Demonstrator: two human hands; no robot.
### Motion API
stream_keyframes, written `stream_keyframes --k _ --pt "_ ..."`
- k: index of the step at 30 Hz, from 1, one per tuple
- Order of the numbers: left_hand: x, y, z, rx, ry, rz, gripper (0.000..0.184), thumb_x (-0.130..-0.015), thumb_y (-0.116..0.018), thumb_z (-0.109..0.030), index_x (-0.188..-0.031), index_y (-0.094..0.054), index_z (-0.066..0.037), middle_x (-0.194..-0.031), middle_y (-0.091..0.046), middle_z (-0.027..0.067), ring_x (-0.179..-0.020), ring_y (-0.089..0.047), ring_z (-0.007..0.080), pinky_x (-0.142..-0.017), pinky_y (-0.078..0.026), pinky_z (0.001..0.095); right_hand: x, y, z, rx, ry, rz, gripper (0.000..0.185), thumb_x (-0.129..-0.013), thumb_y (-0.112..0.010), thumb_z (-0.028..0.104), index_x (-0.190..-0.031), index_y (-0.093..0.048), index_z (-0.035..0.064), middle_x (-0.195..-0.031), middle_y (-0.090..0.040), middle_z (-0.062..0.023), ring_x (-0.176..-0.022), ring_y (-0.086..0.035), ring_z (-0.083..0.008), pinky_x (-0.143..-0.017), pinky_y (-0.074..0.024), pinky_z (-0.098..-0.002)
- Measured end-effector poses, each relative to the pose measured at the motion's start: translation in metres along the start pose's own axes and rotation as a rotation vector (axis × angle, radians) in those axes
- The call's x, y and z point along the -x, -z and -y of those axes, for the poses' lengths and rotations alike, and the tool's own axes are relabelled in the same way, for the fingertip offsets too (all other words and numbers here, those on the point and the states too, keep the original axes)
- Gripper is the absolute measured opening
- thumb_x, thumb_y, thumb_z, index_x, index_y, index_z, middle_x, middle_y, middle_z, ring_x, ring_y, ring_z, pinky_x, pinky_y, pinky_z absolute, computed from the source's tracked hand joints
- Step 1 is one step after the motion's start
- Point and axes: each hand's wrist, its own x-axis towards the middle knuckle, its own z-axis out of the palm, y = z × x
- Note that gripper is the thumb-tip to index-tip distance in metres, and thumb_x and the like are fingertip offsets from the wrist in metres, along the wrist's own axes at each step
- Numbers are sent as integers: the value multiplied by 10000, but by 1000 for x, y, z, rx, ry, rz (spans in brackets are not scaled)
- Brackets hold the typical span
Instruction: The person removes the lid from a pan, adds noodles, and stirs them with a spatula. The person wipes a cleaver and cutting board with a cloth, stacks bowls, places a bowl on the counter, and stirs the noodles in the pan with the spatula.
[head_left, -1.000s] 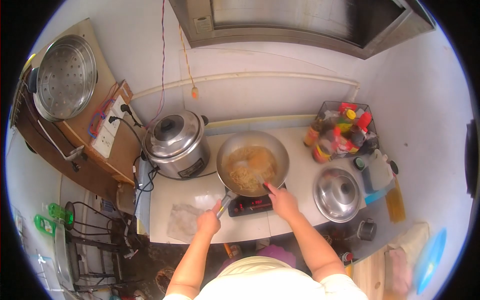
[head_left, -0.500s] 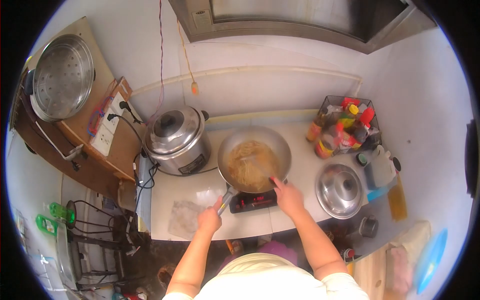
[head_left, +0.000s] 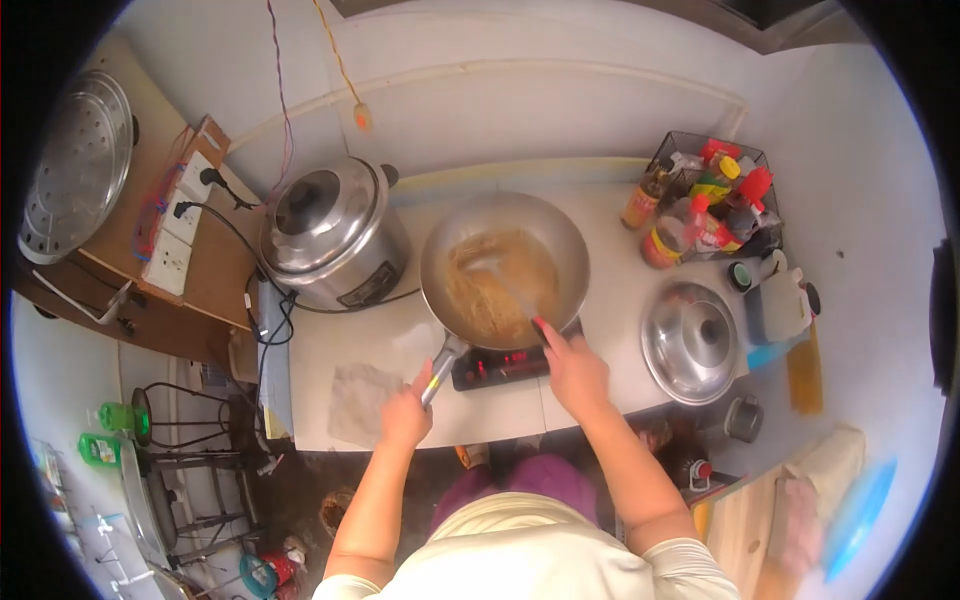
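Observation:
A wide metal wok (head_left: pixel 572 255) sits on a black induction cooker (head_left: pixel 490 369) with red lit digits. Inside it are pale noodles (head_left: pixel 480 300) in light brown liquid. My left hand (head_left: pixel 406 412) is closed around the wok's handle (head_left: pixel 440 370). In my right hand (head_left: pixel 578 378) is the red and black grip of a metal spatula (head_left: pixel 515 292), whose blade lies among the noodles toward the wok's left part. A greyish cloth (head_left: pixel 362 403) lies on the counter left of my left hand.
A lidded steel pot (head_left: pixel 335 235) stands left of the wok. To the right are a domed lid (head_left: pixel 690 342), a wire basket (head_left: pixel 765 215) with sauce bottles and a plastic jug (head_left: pixel 780 305). Power sockets (head_left: pixel 172 262) are mounted at left.
The view has tilted down, so the counter appears higher. The spatula blade has moved to the left and up through the noodles. Both hands keep their holds.

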Motion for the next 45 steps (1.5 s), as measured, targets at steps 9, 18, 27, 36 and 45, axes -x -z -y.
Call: stream_keyframes --k 9,18,27,36,45 --pt "-1 14 -14 21 117 70 781 -671 -624 -43 -1358 -366 -310 -851 -613 152 -801 -596 350 -707 -476 435 -23 -21 -8 -164 -55 -288 357 -835 -580 184 -1191 -557 166 -745 -540 -91 -604 -573 -294 -518 -474 -408" --pt "2 14 -18 14 73 39 737 -715 -581 -49 -1369 -347 -296 -784 -585 162 -723 -592 362 -646 -470 464 -20 -32 11 -82 47 -138 354 -850 -566 215 -1190 -553 118 -751 -541 -115 -529 -567 -292 -474 -475 -392" --pt "0 17 -19 -4 81 44 727 -716 -580 -54 -1363 -354 -297 -786 -588 150 -730 -599 353 -647 -477 457 -24 -31 9 -48 25 -231 360 -852 -566 222 -1195 -540 113 -745 -512 -102 -528 -567 -277 -459 -471 -387" --pt "1 17 -19 0 66 46 745 -705 -582 -48 -1368 -346 -293 -791 -593 143 -751 -604 340 -666 -481 454 -18 -37 18 -24 -22 -140 388 -849 -565 206 -1225 -512 124 -797 -529 -121 -585 -579 -298 -498 -480 -396" --pt "0 18 -15 -13 61 53 765 -705 -580 -48 -1376 -327 -314 -798 -598 149 -752 -602 348 -663 -480 457 -21 -39 31 -5 -25 -99 411 -837 -575 191 -1237 -501 128 -839 -545 -121 -595 -580 -310 -524 -484 -408"
